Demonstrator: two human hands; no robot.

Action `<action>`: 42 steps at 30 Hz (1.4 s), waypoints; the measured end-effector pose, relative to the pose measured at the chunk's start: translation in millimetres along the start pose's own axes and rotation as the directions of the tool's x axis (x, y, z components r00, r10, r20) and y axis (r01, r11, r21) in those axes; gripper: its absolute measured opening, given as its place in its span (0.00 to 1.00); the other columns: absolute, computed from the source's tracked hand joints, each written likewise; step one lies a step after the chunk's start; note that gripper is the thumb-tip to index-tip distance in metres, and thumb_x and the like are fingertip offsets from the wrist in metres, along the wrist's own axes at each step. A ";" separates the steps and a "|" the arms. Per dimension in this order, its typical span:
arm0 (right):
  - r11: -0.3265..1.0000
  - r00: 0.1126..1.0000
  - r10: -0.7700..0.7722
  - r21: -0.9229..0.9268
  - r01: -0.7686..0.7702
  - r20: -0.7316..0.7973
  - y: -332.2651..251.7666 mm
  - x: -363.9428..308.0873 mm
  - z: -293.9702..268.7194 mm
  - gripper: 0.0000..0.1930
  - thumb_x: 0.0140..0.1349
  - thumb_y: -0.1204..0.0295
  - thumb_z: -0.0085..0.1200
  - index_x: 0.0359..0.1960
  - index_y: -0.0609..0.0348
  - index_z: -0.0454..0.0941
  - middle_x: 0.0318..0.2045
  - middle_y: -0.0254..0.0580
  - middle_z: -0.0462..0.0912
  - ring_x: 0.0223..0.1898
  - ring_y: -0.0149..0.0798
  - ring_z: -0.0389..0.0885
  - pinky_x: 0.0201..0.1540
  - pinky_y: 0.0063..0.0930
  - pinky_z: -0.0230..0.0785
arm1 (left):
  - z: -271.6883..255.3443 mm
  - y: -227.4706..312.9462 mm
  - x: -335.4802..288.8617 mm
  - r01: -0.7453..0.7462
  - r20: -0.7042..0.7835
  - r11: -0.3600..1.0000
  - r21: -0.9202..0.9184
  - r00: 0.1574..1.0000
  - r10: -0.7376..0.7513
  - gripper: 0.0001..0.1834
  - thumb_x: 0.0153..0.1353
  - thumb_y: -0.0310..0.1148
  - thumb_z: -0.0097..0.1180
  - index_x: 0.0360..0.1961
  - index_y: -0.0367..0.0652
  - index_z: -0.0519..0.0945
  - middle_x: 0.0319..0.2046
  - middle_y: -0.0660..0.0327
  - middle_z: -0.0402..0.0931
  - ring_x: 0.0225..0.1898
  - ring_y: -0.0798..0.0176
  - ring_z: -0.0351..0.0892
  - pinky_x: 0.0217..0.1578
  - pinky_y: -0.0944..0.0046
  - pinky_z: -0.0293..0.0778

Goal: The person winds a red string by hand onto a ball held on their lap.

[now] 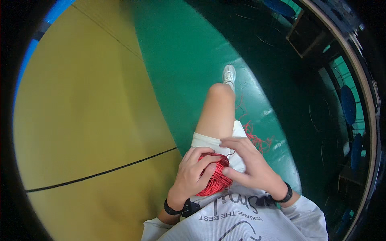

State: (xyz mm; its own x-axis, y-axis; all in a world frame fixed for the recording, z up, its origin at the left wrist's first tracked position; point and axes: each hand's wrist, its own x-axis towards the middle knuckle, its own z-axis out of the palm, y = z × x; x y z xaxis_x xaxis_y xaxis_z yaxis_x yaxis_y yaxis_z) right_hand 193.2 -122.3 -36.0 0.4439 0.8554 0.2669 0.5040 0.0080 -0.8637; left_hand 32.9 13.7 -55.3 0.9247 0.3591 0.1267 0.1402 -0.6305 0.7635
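A coiled bundle of thin red wire or cord (217, 181) rests at my lap, against the front of my white shirt. My left hand (192, 173) is closed round its left side, with the fingers bent over the top. Darker red strands lie along the bundle's upper edge. On the right, my right hand (253, 166) is open, its fingers stretched and apart from the thumb. The thumb tip is at the bundle's edge; whether it presses on it I cannot tell. A thin strand end sticks out between the two hands.
Loose red strands (257, 138) lie tangled on the green floor strip (181, 60) beyond my right hand. A yellow surface (88, 104) with a black line spreads to the left. Blue round seats (348, 104) and a dark box-like shape (307, 34) stand along the right rim.
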 end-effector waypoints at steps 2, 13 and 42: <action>0.998 0.995 0.016 -0.056 -0.011 0.094 31.2 -21.4 10.3 0.18 0.61 0.60 0.61 0.41 0.64 0.78 0.38 0.49 0.82 0.39 0.50 0.82 0.46 0.41 0.74 | -1.6 3.8 3.6 -0.007 0.078 1.000 0.008 0.997 0.006 0.15 0.59 0.34 0.56 0.45 0.39 0.81 0.45 0.53 0.78 0.45 0.48 0.75 0.49 0.54 0.70; 0.983 0.937 0.172 0.009 -0.184 0.305 6.0 -58.1 -10.4 0.09 0.67 0.67 0.53 0.31 0.58 0.77 0.21 0.48 0.78 0.23 0.50 0.80 0.26 0.41 0.72 | 4.9 4.3 -12.2 0.047 0.113 0.994 0.098 0.992 -0.058 0.28 0.57 0.53 0.64 0.49 0.42 0.80 0.50 0.55 0.76 0.50 0.51 0.71 0.54 0.53 0.64; 0.988 0.931 0.151 -0.012 -0.156 0.332 50.6 -61.3 60.6 0.18 0.64 0.58 0.57 0.45 0.62 0.75 0.23 0.51 0.81 0.24 0.54 0.82 0.27 0.45 0.73 | 28.9 -40.6 -68.9 0.184 -0.394 0.621 -0.762 0.628 -0.671 0.18 0.71 0.44 0.48 0.44 0.36 0.71 0.43 0.57 0.66 0.45 0.64 0.69 0.51 0.63 0.68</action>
State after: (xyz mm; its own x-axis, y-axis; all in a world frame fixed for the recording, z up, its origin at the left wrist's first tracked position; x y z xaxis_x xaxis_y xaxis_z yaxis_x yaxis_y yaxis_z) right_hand 146.6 -143.0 -122.0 0.2437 0.9696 -0.0234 0.4372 -0.1314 -0.8897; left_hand -26.3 -5.3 -113.4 0.3476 0.9197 -0.1826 -0.0125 0.1993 0.9799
